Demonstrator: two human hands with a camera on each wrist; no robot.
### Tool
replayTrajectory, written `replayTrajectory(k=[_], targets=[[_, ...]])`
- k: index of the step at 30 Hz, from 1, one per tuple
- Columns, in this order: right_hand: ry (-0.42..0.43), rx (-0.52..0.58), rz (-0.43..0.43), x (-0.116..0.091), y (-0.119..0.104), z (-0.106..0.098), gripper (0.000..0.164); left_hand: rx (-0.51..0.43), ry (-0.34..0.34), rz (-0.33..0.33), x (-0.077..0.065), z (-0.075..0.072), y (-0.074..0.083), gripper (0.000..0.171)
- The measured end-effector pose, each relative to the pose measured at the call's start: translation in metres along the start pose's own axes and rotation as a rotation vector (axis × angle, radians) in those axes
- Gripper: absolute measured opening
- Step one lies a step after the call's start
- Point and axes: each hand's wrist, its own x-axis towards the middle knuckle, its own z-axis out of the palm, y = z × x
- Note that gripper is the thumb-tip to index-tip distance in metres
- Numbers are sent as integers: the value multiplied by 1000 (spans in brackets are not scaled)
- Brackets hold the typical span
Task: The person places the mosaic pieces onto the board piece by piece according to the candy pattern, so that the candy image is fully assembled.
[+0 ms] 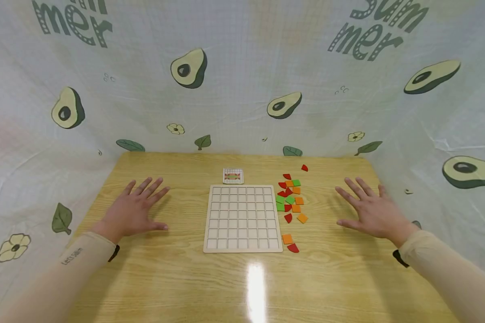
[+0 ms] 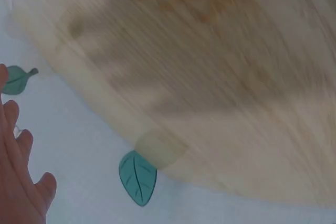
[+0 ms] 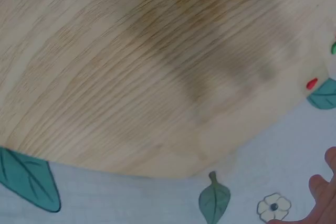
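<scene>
Over the left part of the table my left hand [image 1: 135, 208] is held with fingers spread, holding nothing. My right hand [image 1: 372, 211] is spread the same way over the right part, also holding nothing. Between them lies a pale wooden grid board [image 1: 243, 252] with square cells. A small pattern card [image 1: 233, 176] lies just beyond its far edge. Along the board's right side are scattered flat pieces: orange squares [image 1: 302, 218], green squares [image 1: 296, 183] and red quarter-round pieces [image 1: 293, 248]. Some overlap. Fingers of each hand show at the edge of its own wrist view.
The wooden table [image 1: 178, 278] meets a white cloth [image 1: 234, 107] printed with avocados and leaves at its back and sides. One red piece [image 1: 305, 168] lies apart near the table's far edge. A bright light reflection [image 1: 256, 287] shows in front of the board.
</scene>
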Motion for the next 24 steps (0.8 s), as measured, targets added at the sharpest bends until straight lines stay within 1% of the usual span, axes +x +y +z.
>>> replayTrajectory(k=[5, 8, 11, 13, 17, 21, 24], targets=[[-7, 48, -13, 10, -13, 5, 94, -61, 51, -4, 3, 20, 17, 107], [-22, 86, -24, 16, -21, 9, 94, -102, 58, -1, 4, 30, 31, 107], [-38, 134, -32, 22, -30, 15, 93, -160, 46, 0, 5, 36, 45, 107], [-42, 155, -40, 26, -35, 20, 93, -193, 36, 3, 6, 39, 54, 106], [-20, 189, -67, 35, -46, 29, 91, -231, 30, 16, 9, 40, 70, 106], [-15, 221, -107, 43, -57, 32, 89, -252, 36, 34, 14, 39, 84, 106], [-18, 243, -135, 50, -63, 33, 88, -268, 18, 33, 17, 36, 93, 107]])
